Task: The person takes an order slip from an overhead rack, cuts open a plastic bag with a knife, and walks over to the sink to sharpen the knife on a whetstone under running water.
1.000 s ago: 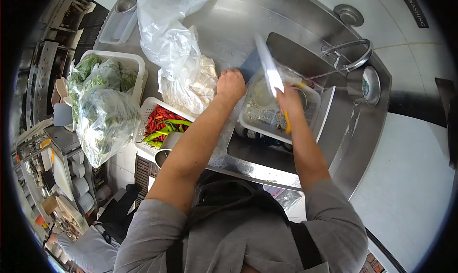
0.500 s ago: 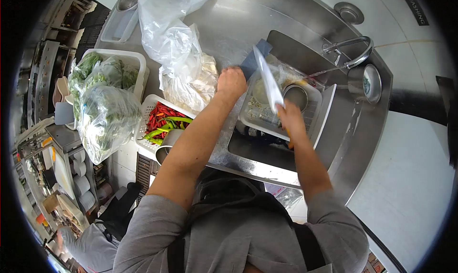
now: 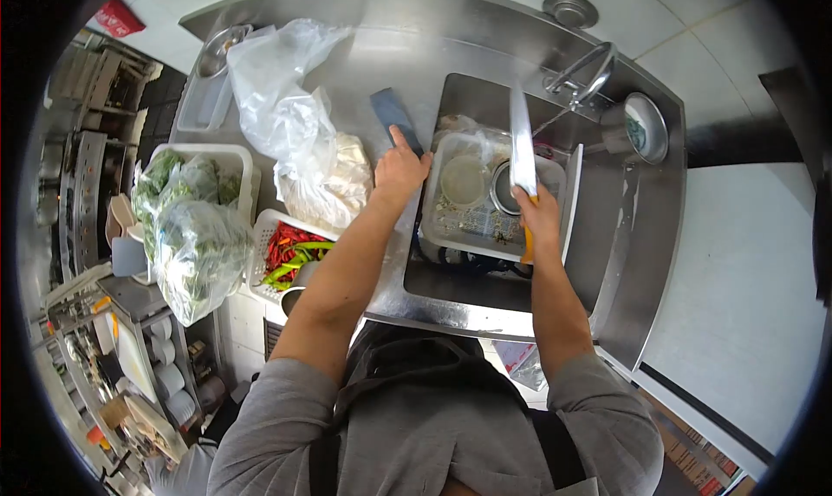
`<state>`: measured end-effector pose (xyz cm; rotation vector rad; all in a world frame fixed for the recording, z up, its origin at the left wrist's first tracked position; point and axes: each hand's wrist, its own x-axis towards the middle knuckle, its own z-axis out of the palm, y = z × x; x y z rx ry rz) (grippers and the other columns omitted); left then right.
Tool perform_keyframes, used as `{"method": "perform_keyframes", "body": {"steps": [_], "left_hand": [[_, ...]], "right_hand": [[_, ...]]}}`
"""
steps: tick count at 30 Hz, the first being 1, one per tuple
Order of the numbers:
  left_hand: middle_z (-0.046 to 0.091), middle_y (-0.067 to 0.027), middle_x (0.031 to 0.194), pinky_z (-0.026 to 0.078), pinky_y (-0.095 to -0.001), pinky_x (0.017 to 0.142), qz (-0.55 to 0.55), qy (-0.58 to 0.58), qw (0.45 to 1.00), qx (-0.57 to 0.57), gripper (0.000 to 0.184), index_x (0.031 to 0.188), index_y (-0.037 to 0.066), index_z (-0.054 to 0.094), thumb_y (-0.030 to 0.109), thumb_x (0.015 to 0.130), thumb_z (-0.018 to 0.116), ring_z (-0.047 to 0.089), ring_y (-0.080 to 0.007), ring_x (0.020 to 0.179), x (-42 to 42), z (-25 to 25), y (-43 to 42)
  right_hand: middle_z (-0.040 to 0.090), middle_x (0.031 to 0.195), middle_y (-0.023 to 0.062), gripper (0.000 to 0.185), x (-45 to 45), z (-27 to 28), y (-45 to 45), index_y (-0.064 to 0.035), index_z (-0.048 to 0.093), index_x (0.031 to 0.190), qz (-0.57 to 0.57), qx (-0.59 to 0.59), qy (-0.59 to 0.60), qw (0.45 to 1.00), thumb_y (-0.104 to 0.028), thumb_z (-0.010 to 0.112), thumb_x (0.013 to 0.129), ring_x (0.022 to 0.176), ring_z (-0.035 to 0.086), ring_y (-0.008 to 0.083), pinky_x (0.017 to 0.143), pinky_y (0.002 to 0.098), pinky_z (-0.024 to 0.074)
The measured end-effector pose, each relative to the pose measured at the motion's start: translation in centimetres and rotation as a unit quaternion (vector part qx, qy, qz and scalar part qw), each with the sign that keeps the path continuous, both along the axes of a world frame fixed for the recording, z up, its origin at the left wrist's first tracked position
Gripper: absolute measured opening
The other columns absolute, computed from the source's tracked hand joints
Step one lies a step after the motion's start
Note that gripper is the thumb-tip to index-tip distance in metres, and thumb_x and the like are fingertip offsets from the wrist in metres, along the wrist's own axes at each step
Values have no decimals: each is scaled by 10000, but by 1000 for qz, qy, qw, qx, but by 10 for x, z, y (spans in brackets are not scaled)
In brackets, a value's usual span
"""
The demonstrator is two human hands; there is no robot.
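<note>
My right hand (image 3: pixel 539 214) is closed round the orange handle of a knife (image 3: pixel 522 141), whose wide blade points up over the sink (image 3: pixel 485 286). My left hand (image 3: pixel 401 167) touches a dark grey-blue block (image 3: pixel 392 113) on the steel counter, its index finger stretched onto it and its thumb apart. Under the knife, a translucent tub (image 3: pixel 455 220) stands in the sink with a round container (image 3: pixel 464 181), a metal bowl (image 3: pixel 503 187) and small scraps in it. A plastic bag (image 3: pixel 299 119) with pale contents lies left of my left hand.
Bagged greens (image 3: pixel 195 245) fill a white crate (image 3: pixel 246 168) at the left. Red and green chillies (image 3: pixel 295 249) lie in a white basket (image 3: pixel 256 266). Water runs from the tap (image 3: pixel 598 80). A metal pan (image 3: pixel 643 128) is at the sink's right. Part of another person shows at lower left.
The knife has come away from the block and now points more upright. My left index finger has stretched out along the block. The camera view has shifted, and the block shows more fully.
</note>
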<state>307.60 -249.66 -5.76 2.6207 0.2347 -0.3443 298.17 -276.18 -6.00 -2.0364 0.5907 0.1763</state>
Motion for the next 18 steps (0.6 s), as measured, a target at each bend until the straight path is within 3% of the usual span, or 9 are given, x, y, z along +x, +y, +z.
{"method": "perform_keyframes", "body": {"steps": [1,3,5,6,8,11,12,16,18], "left_hand": [[632,-311,954,499,-477,846,-35,-19,999,21,775,1337,-117,351,384,808,615,627,-446,920,9,-6,1],[625,-309,995,504,-455,848,-97,8,994,50,684,1356,-59,371,341,841,577,629,-438,926,29,11,11],[426,-253,1372,449,-468,950,-192,24,970,145,587,1418,92,339,299,894,505,447,-361,1261,56,4,35],[426,-253,1372,449,-468,950,-195,22,970,146,587,1418,92,339,299,894,505,447,-361,1261,61,5,44],[283,-115,1498,378,-524,1011,-320,-100,885,322,482,1393,192,391,208,916,463,282,-307,1378,70,10,58],[267,-21,1510,294,-574,1056,-396,-106,851,328,474,1394,266,392,164,932,421,197,-282,1414,92,6,67],[267,-21,1510,294,-574,1056,-400,-108,850,327,474,1394,266,392,164,932,421,197,-282,1414,97,6,62],[342,-39,1460,250,-564,1103,-457,-95,817,339,500,1372,229,421,116,887,464,228,-269,1403,112,6,49],[371,-41,1439,242,-564,1107,-460,-62,811,355,473,1353,222,444,126,890,462,237,-268,1400,117,4,50]], "right_hand": [[624,665,155,444,-8,5,-13,15,609,881,-8,-2,-4,1000,-417,679,806,530,617,237,492,366,470],[564,584,87,424,-19,11,-34,37,598,852,-37,40,-15,998,-365,717,786,430,528,128,414,292,418],[562,585,86,420,-4,21,-43,34,594,846,-26,4,-20,999,-364,716,785,429,522,136,422,299,423],[559,585,86,416,8,28,-46,31,590,840,-10,-32,-24,999,-362,716,785,428,517,144,430,307,428],[586,635,100,387,35,50,-43,11,602,878,2,-45,-36,998,-348,709,783,476,551,169,461,306,439],[624,721,138,361,61,69,-40,-7,619,945,17,-116,-95,989,-313,700,770,618,610,234,571,331,477],[640,775,160,363,64,70,-41,-21,629,993,35,-177,-153,972,-291,696,760,709,635,272,641,349,495],[624,827,166,344,67,55,-46,-69,629,1038,18,-201,-211,957,-198,714,731,781,612,326,719,400,486],[611,898,151,473,62,55,-47,-129,597,1193,68,-294,-283,910,-137,713,734,805,607,331,729,426,491]]}}
